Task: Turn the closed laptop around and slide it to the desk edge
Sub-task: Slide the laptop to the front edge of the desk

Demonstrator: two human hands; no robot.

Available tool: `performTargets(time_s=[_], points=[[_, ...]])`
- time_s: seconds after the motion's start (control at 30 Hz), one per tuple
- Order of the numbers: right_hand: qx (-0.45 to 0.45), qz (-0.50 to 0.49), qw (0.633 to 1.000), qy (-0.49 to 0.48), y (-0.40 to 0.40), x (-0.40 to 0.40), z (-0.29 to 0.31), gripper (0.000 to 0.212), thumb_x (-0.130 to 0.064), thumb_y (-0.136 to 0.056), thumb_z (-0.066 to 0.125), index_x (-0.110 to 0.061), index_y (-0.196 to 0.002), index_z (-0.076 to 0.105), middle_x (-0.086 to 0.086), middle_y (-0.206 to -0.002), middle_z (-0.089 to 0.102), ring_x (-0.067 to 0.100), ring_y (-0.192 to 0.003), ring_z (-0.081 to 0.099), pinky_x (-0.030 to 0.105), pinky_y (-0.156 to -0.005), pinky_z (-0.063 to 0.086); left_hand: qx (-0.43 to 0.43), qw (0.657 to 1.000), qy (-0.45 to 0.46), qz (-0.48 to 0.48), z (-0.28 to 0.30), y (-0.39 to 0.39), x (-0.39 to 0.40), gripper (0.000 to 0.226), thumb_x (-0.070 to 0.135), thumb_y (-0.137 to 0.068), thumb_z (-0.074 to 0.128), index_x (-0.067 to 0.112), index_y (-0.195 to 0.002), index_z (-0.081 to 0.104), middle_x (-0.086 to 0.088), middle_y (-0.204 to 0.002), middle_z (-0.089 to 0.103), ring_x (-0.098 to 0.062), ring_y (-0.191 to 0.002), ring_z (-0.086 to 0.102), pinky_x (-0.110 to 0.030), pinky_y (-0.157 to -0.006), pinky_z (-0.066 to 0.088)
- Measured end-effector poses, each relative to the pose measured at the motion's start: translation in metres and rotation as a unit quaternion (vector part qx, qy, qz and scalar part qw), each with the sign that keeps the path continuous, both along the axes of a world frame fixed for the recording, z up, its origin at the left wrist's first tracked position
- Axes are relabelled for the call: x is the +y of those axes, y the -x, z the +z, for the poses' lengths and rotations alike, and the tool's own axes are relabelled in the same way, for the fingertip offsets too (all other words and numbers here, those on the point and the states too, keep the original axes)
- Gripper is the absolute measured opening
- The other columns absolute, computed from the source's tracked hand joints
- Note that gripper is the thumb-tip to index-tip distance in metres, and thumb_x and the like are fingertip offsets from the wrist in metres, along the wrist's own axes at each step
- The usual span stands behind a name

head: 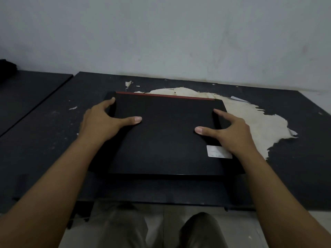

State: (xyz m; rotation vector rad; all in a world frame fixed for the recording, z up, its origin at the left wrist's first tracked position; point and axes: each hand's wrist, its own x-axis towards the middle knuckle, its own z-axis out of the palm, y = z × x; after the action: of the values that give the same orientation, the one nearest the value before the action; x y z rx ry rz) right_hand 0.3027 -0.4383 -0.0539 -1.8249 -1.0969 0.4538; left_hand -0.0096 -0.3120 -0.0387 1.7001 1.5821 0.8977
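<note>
Left hand [103, 119] and right hand [227, 133] clasp the closed flat black laptop [166, 136] by its sides. Turning apparently pending; next requires even rotation.

View: a single head-worn wide-angle camera.
Facing: forward and down over the bench [53, 140] toward the wall [179, 33].
Nearness: close, both forearms entering from the bottom corners.
Overlap: none, one view only.

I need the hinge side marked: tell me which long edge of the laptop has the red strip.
The far edge, toward the wall: the red strip runs along the laptop there. The near edge is plain black.
</note>
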Motion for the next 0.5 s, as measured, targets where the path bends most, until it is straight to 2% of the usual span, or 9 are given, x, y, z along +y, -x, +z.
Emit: performTargets(time_s=[0.17, 0.5], points=[[0.001, -0.003, 1.0, -0.011, 0.007, -0.036, 0.0, 0.106, -0.065, -0.046, 0.097, -0.037, -0.142, 0.063, -0.007, -0.148, 0.059, 0.015, -0.136, 0.053, 0.036, -0.11, 0.045, -0.008, 1.0, -0.001, 0.0, -0.002, 0.009, -0.033, 0.125, 0.079, -0.037, 0.088, 0.041, -0.15, 0.049, -0.001, -0.159, 0.044, -0.025, -0.146, 0.04, -0.052, -0.114, 0.038], [-0.011, -0.015, 1.0, -0.005, 0.011, -0.063, -0.018, 0.109, -0.07, -0.044, 0.095, -0.036, -0.142, 0.063, -0.005, -0.148, 0.058, 0.019, -0.135, 0.055, 0.043, -0.11, 0.047, -0.003, 1.0, 0.012, -0.012, -0.012, 0.008, -0.056, 0.121, 0.068, -0.047, 0.092, 0.031, -0.153, 0.047, -0.005, -0.16, 0.043, -0.03, -0.144, 0.042, -0.051, -0.113, 0.039]])
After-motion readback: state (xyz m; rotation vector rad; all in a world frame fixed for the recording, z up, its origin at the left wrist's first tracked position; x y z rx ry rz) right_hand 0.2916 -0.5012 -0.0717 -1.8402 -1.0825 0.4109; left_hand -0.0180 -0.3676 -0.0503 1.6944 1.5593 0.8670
